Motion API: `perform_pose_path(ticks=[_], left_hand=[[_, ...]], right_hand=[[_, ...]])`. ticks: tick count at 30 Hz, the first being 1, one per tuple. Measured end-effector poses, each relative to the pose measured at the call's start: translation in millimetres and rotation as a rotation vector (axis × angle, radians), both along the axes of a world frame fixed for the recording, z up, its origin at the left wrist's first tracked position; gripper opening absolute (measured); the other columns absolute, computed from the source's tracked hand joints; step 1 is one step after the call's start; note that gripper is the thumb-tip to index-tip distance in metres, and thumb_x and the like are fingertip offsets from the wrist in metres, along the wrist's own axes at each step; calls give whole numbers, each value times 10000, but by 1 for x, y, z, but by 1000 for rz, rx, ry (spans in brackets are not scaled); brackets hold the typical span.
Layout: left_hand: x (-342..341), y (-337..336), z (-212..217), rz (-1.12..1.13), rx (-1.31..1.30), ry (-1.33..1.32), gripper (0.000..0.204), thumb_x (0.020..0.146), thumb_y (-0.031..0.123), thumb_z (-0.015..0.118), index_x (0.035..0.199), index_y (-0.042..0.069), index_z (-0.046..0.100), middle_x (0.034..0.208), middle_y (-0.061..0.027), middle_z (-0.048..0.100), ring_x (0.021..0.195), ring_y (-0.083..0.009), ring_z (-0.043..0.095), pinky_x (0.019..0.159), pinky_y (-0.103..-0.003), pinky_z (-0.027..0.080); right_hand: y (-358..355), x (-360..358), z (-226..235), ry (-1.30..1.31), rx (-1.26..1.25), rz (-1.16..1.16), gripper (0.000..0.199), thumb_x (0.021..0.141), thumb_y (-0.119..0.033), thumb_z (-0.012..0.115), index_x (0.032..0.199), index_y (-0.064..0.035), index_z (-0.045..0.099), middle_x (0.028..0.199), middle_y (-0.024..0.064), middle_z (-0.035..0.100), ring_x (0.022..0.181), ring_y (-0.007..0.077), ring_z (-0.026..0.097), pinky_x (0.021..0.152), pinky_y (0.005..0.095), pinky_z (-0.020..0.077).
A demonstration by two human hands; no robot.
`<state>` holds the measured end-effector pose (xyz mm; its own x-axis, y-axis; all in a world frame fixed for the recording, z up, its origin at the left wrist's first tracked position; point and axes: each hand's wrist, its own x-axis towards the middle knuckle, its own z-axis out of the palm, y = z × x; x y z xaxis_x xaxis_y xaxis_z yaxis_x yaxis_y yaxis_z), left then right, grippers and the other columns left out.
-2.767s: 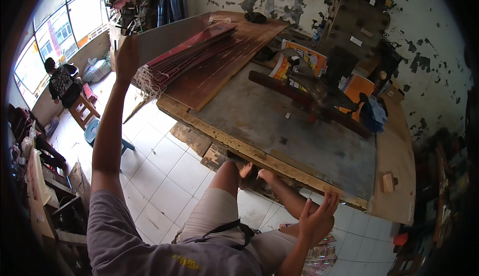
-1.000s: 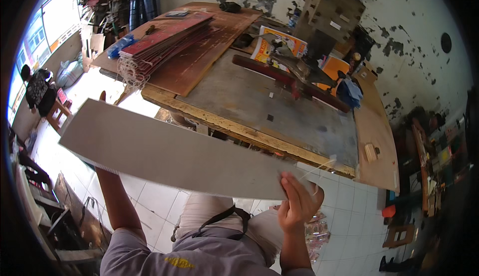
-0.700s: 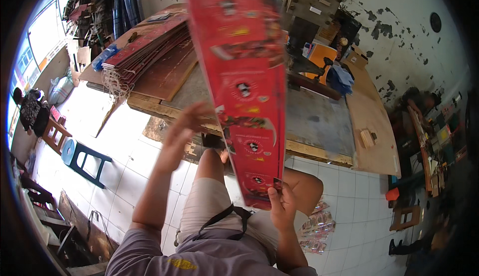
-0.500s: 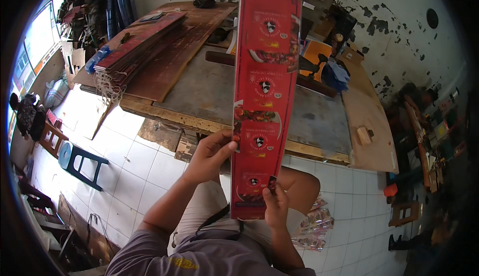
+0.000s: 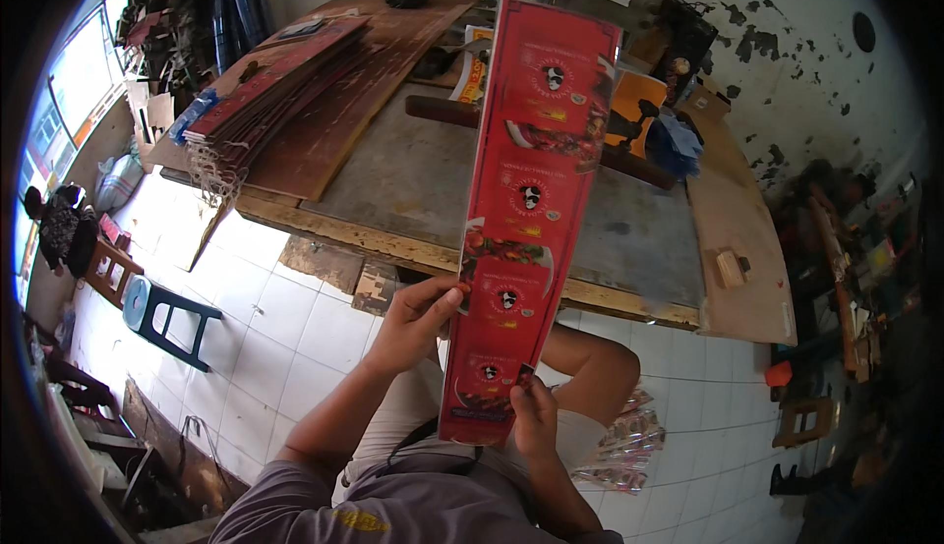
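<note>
Head cam: your L hand (image 5: pixel 408 328) had thumb & fingers pinching the L edge of a long red printed strip (image 5: pixel 531 175); your R hand (image 5: pixel 534 424) gripped its lower R edge, a small dark piece (image 5: pixel 526 374) at the fingertips. Strip stood tilted above your lap, before the counter (image 5: pixel 383 171); two-point hold prob. kept it from swinging. Glossy, flat, no sag, so likely stiff. Counter: dull grey top, rough wood edge. Stacked red strips (image 5: pixel 295 72) lay L on brown board (image 5: pixel 339 141), white cords (image 5: pixel 211 175) dangling.
</note>
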<state>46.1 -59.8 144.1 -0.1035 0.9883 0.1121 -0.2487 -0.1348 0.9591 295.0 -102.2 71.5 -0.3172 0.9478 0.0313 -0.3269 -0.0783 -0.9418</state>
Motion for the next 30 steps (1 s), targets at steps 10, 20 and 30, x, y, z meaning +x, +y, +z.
perform_pose_path(ticks=[10, 20, 30], left_hand=[[2, -2, -7, 5, -43, 68, 325, 1126, 249, 661, 1279, -20, 760, 959, 6, 753, 827, -34, 670, 716, -235, 552], [0, -5, -20, -76, -107, 174, 349, 1144, 295, 606, 1308, 8, 718, 1159, -10, 661, 982, -119, 760, 763, -296, 672], [-11, -5, -44, -18, -2, 341, 339, 1151, 264, 594, 1274, -20, 734, 1184, -18, 631, 1062, -101, 664, 882, -278, 579]], right_hand=[[0, 6, 5, -106, 72, 64, 305, 1118, -183, 649, 1360, 1, 663, 1213, 26, 742, 1065, 87, 651, 959, 286, 511], [28, 15, 7, -35, 130, -30, 335, 1120, -236, 646, 1324, 28, 676, 1243, 76, 746, 1181, 136, 648, 1068, 334, 470], [26, 12, 6, 67, 64, 3, 340, 1107, -247, 667, 1282, 44, 690, 1254, 115, 763, 1175, 161, 684, 1050, 328, 487]])
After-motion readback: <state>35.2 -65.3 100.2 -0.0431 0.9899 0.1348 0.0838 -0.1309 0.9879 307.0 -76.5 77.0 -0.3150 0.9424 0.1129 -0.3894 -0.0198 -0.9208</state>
